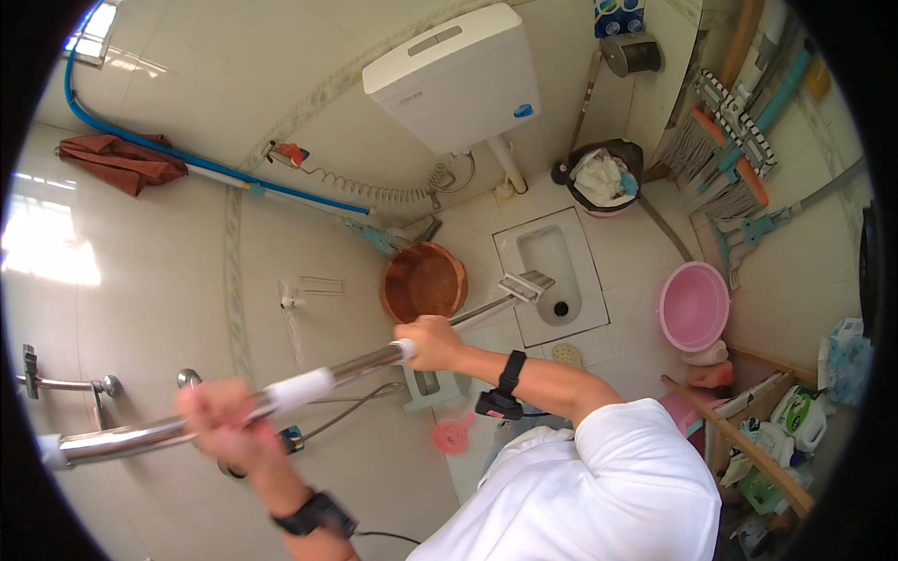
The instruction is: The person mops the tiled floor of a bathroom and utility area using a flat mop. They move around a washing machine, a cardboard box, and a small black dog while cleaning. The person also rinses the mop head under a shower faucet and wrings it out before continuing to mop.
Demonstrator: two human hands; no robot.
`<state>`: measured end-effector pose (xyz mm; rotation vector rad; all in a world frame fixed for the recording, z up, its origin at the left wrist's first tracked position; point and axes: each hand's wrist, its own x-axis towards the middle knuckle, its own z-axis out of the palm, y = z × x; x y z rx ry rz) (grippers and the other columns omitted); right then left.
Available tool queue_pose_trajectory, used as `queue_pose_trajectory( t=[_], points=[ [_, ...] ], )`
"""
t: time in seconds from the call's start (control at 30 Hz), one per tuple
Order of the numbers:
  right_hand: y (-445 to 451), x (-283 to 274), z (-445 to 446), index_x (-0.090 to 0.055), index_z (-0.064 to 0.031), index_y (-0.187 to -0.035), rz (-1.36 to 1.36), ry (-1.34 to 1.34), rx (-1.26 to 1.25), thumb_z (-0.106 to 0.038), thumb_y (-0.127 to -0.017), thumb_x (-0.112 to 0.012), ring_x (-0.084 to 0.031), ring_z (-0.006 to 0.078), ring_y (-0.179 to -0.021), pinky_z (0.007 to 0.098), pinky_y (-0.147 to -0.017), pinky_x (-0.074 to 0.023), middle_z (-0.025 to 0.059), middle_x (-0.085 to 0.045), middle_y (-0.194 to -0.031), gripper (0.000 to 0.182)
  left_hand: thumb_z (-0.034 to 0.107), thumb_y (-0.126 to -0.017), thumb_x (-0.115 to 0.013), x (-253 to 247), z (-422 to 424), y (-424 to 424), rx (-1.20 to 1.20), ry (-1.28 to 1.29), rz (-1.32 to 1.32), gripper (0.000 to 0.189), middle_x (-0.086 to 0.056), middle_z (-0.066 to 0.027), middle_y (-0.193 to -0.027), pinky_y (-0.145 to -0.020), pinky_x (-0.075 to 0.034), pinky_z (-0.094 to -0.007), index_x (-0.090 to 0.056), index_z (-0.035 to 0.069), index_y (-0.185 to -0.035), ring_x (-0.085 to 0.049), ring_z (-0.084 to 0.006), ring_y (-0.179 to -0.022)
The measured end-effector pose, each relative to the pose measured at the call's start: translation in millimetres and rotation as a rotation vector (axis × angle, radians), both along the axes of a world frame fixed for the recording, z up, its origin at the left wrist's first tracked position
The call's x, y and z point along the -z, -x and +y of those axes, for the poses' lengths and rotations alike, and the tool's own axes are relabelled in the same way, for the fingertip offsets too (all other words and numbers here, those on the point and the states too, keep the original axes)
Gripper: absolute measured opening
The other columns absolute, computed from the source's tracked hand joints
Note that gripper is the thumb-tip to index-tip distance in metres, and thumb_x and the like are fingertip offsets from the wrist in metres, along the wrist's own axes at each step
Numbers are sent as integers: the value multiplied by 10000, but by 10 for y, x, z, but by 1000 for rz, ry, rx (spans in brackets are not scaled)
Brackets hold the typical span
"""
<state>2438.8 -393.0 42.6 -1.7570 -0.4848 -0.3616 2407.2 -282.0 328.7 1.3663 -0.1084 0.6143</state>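
Note:
Both hands grip a long metal mop pole (368, 365) with white plastic sleeves, which slants across the view. My left hand (228, 424), blurred, is closed around its upper part near the left wall. Farther down, my right hand (431, 343) is closed around the pole just below a white collar. At the far end the mop's flat white and grey head (526, 285) appears over the squat toilet (547, 245); whether it touches the pan is unclear. A brown bucket (424, 280) stands beside the toilet, just beyond my right hand.
A white cistern (456, 77) hangs on the wall above a coiled hose. A lined bin (607, 175), a pink basin (694, 306) and mops (736, 133) line the right side. A pink strainer or scoop (450, 436) lies near me; a wooden rack (744, 449) holds bottles.

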Motion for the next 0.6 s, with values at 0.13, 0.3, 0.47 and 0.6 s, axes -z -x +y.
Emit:
queue_pose_trajectory(
  t=[0.13, 0.3, 0.47, 0.6],
  points=[
    [20, -459, -92, -511, -123, -677, -63, -28, -47, -146, -588, -660, -562, 315, -557, 409, -496, -422, 91, -558, -588, 175, 146, -907, -443, 463, -471, 5, 40, -34, 82, 293, -246, 38, -481, -396, -240, -224, -300, 117, -654, -222, -73, -389],
    [176, 461, -359, -501, -124, -680, -75, 15, -68, -127, -574, -671, -542, 310, -598, 401, -526, -423, 75, -535, -603, 201, 121, -934, -376, -468, -306, 472, 193, -181, 29, 297, -245, 31, -458, -398, -250, -236, -311, 116, -644, -235, -71, -380],
    [367, 1468, -591, -529, -117, -720, 124, 233, -138, -125, -616, -669, -545, 331, -667, 435, -611, -427, 96, -565, -655, 175, 147, -962, -337, -1331, 420, 1037, 19, -174, 79, 359, -248, 23, -467, -394, -265, -237, -294, 123, -607, -224, -80, -369],
    [305, 1512, -644, -542, -102, -718, 243, 297, -237, -114, -642, -657, -546, 343, -703, 446, -660, -414, 114, -582, -685, 138, 166, -967, -357, -1485, 554, 1125, -135, -50, 123, 388, -251, 20, -469, -437, -280, -238, -303, 128, -584, -232, -88, -388]
  ],
)
